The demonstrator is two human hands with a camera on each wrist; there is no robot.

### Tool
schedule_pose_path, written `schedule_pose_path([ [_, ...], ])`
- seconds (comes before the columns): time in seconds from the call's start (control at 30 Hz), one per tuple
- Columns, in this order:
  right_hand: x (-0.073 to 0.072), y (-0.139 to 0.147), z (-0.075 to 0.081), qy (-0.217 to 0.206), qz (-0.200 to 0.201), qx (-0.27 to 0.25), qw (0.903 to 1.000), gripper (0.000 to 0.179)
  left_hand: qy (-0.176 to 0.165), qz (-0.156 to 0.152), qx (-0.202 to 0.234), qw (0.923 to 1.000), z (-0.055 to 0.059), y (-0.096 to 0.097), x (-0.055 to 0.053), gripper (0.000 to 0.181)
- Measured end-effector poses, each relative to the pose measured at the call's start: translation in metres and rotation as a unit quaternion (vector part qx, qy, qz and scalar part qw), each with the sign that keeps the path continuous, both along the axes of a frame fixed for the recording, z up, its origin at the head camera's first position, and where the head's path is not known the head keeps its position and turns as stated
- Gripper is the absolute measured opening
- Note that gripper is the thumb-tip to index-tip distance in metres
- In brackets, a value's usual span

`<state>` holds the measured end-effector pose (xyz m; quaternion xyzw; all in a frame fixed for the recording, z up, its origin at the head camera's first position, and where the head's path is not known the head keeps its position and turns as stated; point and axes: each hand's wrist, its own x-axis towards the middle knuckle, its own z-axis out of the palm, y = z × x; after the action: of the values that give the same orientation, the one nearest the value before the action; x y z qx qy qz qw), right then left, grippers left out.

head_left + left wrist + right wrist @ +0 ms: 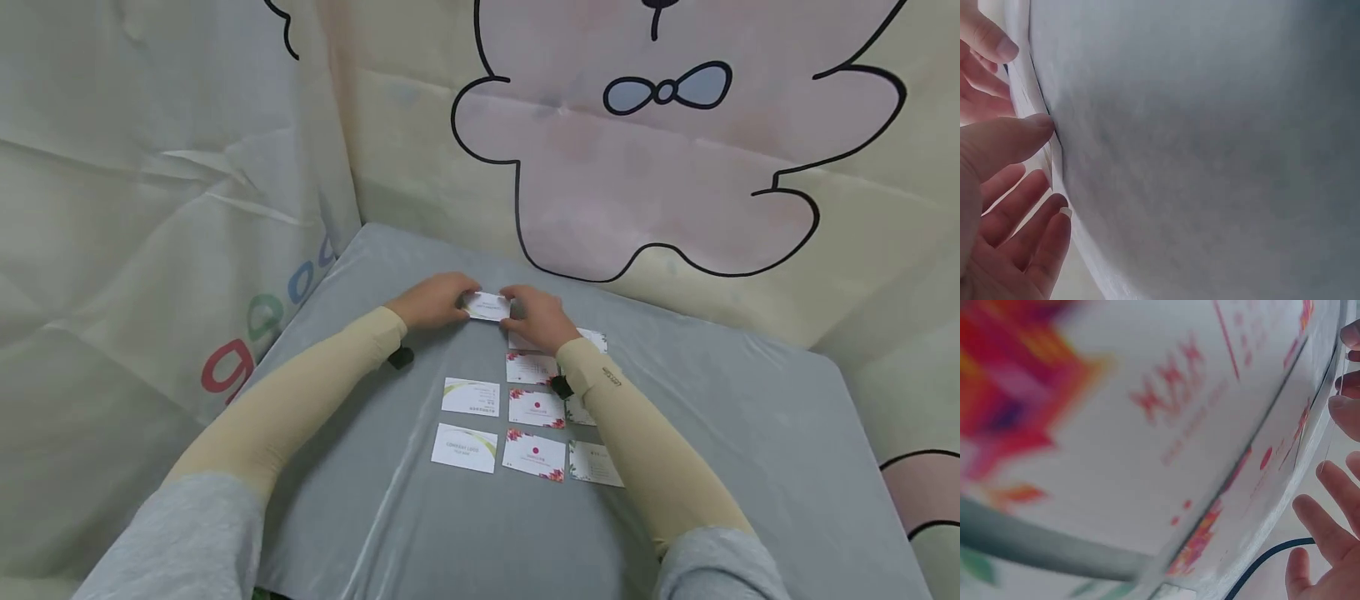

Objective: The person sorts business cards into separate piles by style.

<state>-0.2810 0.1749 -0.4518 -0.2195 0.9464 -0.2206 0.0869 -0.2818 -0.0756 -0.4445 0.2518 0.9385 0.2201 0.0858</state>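
Observation:
A white business card (pixel 487 306) with a pale green curve at its corner is held between both hands at the far end of the card layout. My left hand (pixel 435 302) pinches its left edge, thumb at the near side and fingers beyond. On the opposite edge, my right hand (pixel 542 318) pinches the card with thumb and fingers. In the left wrist view, the thumb (pixel 1029 128) of the left hand lies along a thin white edge. Nearer me lie two similar cards, one upper (pixel 471 397) and one lower (pixel 464 448).
Beside these runs a column of red-flowered cards (pixel 534 457). Further right, leaf-patterned cards (pixel 595 463) are partly covered by the right forearm. A grey cloth (pixel 360 500) covers the table, with a creased printed curtain (pixel 150 208) on the left and behind.

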Motion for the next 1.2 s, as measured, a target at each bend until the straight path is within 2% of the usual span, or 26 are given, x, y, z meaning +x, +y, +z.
schedule_pose_path([
  [0.17, -0.008, 0.002, -0.004, -0.023, -0.036, -0.008, 0.9991, 0.061, -0.013, -0.007, -0.008, 0.9999, -0.007, 0.008, -0.016, 0.058],
  [0.33, -0.011, 0.003, -0.004, -0.009, -0.028, 0.0, 0.9996, 0.061, -0.01, -0.018, -0.015, 0.9997, -0.004, 0.008, -0.023, 0.06],
  [0.47, -0.013, 0.0, -0.003, 0.001, -0.016, 0.004, 0.9999, 0.061, -0.009, -0.024, -0.021, 0.9994, -0.001, 0.006, -0.027, 0.059],
  [0.67, -0.017, -0.004, -0.003, -0.005, -0.001, 0.006, 1.0, 0.06, -0.01, -0.032, -0.024, 0.9991, -0.005, 0.002, -0.032, 0.059],
  [0.8, -0.021, -0.006, -0.007, -0.012, 0.007, 0.005, 0.9999, 0.059, -0.021, -0.025, -0.015, 0.9994, -0.007, -0.001, -0.034, 0.06],
  [1.2, -0.027, 0.001, -0.014, -0.021, -0.003, 0.003, 0.9998, 0.06, -0.04, -0.007, -0.002, 0.9992, -0.015, 0.0, -0.036, 0.061],
])
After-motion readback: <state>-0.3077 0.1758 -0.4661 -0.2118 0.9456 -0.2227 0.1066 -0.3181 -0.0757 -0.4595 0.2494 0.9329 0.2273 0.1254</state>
